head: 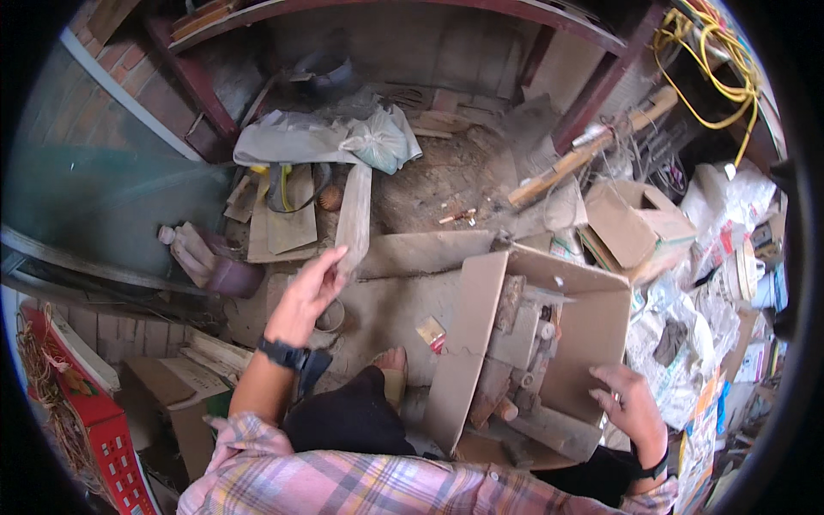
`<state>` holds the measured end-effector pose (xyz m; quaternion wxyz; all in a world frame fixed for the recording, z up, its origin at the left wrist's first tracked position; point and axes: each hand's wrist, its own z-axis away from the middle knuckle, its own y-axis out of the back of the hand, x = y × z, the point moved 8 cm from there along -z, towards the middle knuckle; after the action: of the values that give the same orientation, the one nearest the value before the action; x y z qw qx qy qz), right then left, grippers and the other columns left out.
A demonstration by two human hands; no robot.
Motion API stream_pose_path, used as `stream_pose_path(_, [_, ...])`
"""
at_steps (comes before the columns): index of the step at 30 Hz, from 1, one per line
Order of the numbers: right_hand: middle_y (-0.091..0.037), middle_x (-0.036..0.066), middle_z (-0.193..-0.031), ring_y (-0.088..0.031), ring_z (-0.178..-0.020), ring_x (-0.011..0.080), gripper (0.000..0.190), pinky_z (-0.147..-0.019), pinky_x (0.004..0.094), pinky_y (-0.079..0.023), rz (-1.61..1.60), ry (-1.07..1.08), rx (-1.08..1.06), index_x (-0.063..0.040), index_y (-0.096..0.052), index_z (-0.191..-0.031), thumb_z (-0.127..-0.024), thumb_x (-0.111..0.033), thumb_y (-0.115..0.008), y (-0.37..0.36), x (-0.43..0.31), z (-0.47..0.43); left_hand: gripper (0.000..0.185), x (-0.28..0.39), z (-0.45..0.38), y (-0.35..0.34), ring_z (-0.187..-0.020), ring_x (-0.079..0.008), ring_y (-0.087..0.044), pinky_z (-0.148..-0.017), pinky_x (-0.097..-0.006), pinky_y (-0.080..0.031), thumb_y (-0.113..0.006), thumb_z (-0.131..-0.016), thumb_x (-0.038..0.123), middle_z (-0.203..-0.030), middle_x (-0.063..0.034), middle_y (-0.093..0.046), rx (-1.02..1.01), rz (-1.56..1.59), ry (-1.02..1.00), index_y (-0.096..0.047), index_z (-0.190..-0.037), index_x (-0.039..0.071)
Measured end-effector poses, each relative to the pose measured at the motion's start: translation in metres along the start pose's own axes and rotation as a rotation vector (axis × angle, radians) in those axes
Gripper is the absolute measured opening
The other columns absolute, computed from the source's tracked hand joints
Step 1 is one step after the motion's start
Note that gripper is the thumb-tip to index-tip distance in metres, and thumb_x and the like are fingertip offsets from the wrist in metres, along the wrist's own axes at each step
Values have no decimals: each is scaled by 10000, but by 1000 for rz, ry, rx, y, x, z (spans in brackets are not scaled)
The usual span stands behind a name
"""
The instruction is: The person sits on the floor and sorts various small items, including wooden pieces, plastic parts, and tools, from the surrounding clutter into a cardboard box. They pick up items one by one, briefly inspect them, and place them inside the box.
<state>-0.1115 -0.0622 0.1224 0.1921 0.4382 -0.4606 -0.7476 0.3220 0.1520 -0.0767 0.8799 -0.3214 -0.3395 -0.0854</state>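
My left hand (pixel 312 290) grips the near end of a flat wooden board (pixel 355 212), which points away from me and reaches up to a grey cloth (pixel 290 143). At the right, my right hand (pixel 624 396) hovers by the right wall of an open cardboard box (pixel 589 347); its fingers are apart and nothing shows in them. Inside the box lie several wood pieces, among them a rough log (pixel 510 302) and a squared block (pixel 515 335). A tied plastic bag (pixel 380 138) rests beside the cloth.
A plastic jug of dark liquid (pixel 235 277) lies at the left. Another cardboard box (pixel 644 225), white plastic bags (pixel 676 347) and a leaning timber (pixel 579 154) are at the right. A yellow cable (pixel 727 71) hangs above. A small packet (pixel 431 331) lies on the floor.
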Motion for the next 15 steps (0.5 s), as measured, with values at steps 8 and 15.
stream_pose_path(8, [-598, 189, -936, -596, -838, 388, 394, -738, 429, -492, 72, 147, 0, -25, -621, -1184, -790, -31, -615, 29, -16, 19, 470, 5, 116, -34, -846, -103, -546, -735, -197, -447, -628, -906, 277, -1064, -78, -584, -328, -200, -8, -519, -1245, -31])
stream_pose_path(15, [-707, 118, -1035, -675, -896, 187, 423, -780, 285, -532, -389, 179, 133, 12, -592, -1257, -869, -110, -708, 54, -48, 4, 768, 37, 143, -108, -960, -155, -587, -851, -268, -457, -766, -671, 360, -1076, -82, -611, -488, -632, -126, -506, -1265, -51])
